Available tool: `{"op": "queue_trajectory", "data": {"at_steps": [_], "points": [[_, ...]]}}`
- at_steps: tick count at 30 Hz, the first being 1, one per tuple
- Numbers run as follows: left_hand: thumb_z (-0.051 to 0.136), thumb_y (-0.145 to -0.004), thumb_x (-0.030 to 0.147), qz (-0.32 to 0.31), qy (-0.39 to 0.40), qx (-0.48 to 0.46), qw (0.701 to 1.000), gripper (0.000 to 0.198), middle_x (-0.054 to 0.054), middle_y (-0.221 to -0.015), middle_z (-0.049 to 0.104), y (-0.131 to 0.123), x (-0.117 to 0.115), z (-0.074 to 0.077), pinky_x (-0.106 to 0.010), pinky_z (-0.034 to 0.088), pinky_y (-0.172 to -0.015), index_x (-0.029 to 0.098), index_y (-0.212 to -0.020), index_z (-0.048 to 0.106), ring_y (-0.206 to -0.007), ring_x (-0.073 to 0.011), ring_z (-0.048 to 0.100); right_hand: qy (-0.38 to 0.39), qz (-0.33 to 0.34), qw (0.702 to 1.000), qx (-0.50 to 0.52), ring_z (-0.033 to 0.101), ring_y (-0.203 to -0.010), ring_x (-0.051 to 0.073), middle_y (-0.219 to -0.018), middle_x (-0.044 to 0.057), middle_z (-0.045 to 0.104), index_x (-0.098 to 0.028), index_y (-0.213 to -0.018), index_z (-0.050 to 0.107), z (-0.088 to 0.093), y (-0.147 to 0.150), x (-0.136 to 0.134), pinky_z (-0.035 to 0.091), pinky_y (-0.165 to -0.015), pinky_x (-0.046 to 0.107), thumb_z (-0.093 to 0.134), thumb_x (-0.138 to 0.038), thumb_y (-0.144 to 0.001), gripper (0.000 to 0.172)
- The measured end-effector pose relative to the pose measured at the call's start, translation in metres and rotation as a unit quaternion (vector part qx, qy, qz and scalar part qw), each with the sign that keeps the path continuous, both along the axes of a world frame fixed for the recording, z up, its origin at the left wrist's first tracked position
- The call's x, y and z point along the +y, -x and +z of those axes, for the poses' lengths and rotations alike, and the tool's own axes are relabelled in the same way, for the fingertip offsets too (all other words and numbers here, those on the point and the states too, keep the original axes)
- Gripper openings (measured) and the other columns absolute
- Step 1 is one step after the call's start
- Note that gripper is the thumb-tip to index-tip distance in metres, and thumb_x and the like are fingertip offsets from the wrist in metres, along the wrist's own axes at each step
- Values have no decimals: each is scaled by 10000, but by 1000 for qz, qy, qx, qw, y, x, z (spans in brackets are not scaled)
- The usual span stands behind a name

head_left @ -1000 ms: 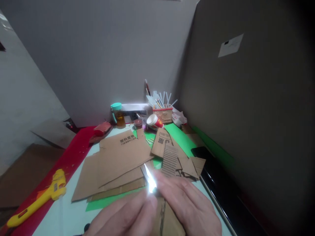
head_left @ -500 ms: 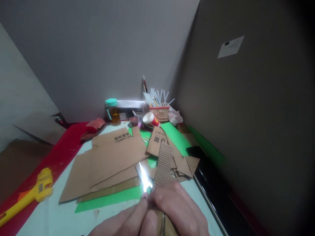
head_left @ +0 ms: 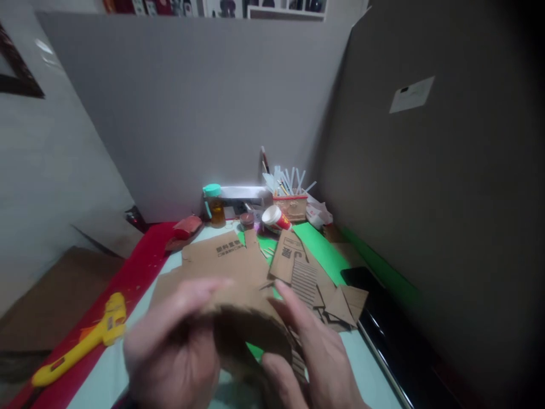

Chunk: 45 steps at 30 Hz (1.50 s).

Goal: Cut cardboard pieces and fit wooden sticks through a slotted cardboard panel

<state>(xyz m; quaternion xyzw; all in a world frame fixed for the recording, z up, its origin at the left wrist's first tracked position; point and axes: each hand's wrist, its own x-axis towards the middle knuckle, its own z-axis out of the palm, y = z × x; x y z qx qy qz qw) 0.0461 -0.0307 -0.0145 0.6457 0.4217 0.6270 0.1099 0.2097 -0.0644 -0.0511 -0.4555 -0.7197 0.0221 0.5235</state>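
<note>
As we inspect the grip on each side, we find both hands engaged on one curved cardboard piece (head_left: pixel 259 325). The left hand (head_left: pixel 174 346) is blurred; its fingers are bent around the left part of the piece, with one digit laid along the upper edge. The right hand (head_left: pixel 319 352) is partly spread, index finger on the upper outer side and thumb low on the inner side, the cardboard between them. We locate the piece between the hands, arched above the near part of the worktop (head_left: pixel 372 372), its dark hollow side towards us.

Compared with half a second ago, we record that the hands have moved apart. They were then close together over cardboard, with a brightly lit blade projecting between them; where that blade lies now, we cannot tell. The view has also tilted upward, and a shelf (head_left: pixel 286 12) now shows at the top.

Beyond the hands we note a printed cardboard sheet (head_left: pixel 221 264) and, to its right, a ridged cardboard strip (head_left: pixel 304 278). A yellow tool (head_left: pixel 113 325) lies to the left, on red material (head_left: pixel 140 258).
</note>
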Motion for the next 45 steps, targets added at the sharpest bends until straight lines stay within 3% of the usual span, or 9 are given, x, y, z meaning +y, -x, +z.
{"op": "queue_trajectory", "data": {"at_steps": [3, 10, 18, 23, 28, 32, 36, 40, 45], "points": [[674, -872, 222, 104, -76, -138, 982, 106, 43, -896, 588, 3, 34, 11, -266, 468, -837, 274, -914, 591, -838, -141, 588, 73, 71, 989, 105, 711, -1079, 301, -1233, 108, 715, -241, -1509, 398, -2, -8, 4, 604, -892, 391, 494, -447, -981, 575], [639, -883, 361, 89, 73, -223, 968, 164, -10, -945, 623, 24, 83, -10, -314, 472, -809, 226, -967, 597, -921, -208, 606, 246, 228, 880, 336, 661, -1172, 306, -1317, 141, 667, -269, -1453, 457, -13, -9, 19, 550, -955, 396, 521, -574, -934, 605], [591, -932, 360, 63, 159, -270, 948, 218, -39, -995, 607, 10, 85, -38, -411, 484, -816, 180, -1054, 572, -894, -214, 597, 321, 176, 907, 209, 713, -1024, 301, -1267, 140, 688, -226, -1280, 634, -50, 33, 21, 609, -824, 357, 751, -431, -792, 542], [622, -901, 405, 52, 175, -260, 948, 202, 2, -965, 568, -8, 76, -53, -349, 441, -875, 236, -982, 546, -939, -199, 560, 316, 79, 906, 269, 741, -840, 266, -973, 106, 769, -206, -1136, 691, -37, 34, 13, 603, -747, 339, 521, -593, -924, 473], [692, -804, 482, -40, 241, -250, 937, 334, 5, -880, 623, -20, 59, -60, -310, 509, -705, 246, -981, 533, -777, -203, 617, 266, 0, 896, 356, 681, -631, 239, -706, 50, 711, -178, -1010, 652, -14, -1, 26, 550, -575, 315, 528, -594, -907, 446], [728, -771, 477, -133, 301, -209, 921, 349, -25, -962, 697, -21, 49, -48, -312, 545, -652, 246, -973, 561, -765, -214, 677, 233, -48, 902, 360, 695, -834, 257, -941, 75, 732, -188, -1056, 605, -3, -35, 43, 555, -735, 339, 543, -504, -893, 361], [826, -666, 452, -206, 303, -141, 920, 507, -88, -1086, 715, -6, 50, -18, -329, 532, -852, 208, -1080, 664, -1046, -293, 673, 254, -41, 910, 325, 683, -961, 320, -1032, 126, 730, -158, -1051, 621, 7, -46, 48, 514, -881, 445, 548, -437, -854, 349], [746, -810, 435, -329, 392, -36, 858, 475, -75, -1222, 713, 3, 40, 6, -343, 499, -970, 247, -1237, 655, -1149, -285, 642, 294, 40, 920, 256, 642, -1103, 336, -1117, 122, 726, -171, -1054, 680, 21, -35, 34, 455, -999, 483, 592, -383, -837, 316], [654, -894, 440, -318, 450, -111, 827, 485, -53, -1325, 682, -11, 22, 2, -391, 477, -1020, 266, -1343, 605, -1199, -294, 623, 273, 93, 936, 201, 581, -1245, 263, -1323, 103, 646, -224, -1262, 590, 17, -22, 21, 438, -1061, 436, 499, -369, -955, 352]]}}
